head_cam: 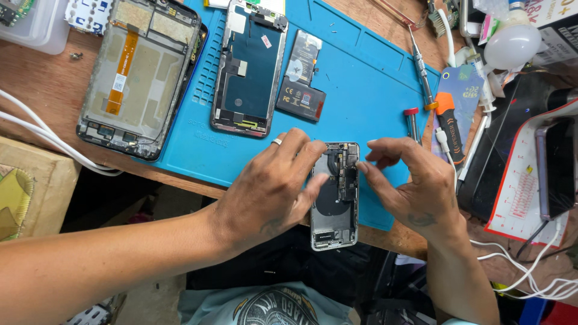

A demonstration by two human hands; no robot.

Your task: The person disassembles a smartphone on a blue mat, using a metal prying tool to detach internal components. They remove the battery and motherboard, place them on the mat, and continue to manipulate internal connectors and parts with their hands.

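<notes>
An opened phone body (335,207) lies on the near edge of the blue work mat (361,90), its inner parts facing up. My left hand (271,186), with a ring on one finger, rests on the phone's left side and steadies it. My right hand (409,183) pinches at a small part near the phone's upper right edge; what sits between the fingertips is too small to make out. A detached phone screen (250,66) and a black battery (301,78) lie further back on the mat.
A larger display frame (138,72) lies at the mat's left edge. A screwdriver (421,66), an orange-handled tool (448,126) and a small red-capped tool (412,120) sit to the right. White cables (36,135) run at left; a bulb (512,42) and clutter fill the right.
</notes>
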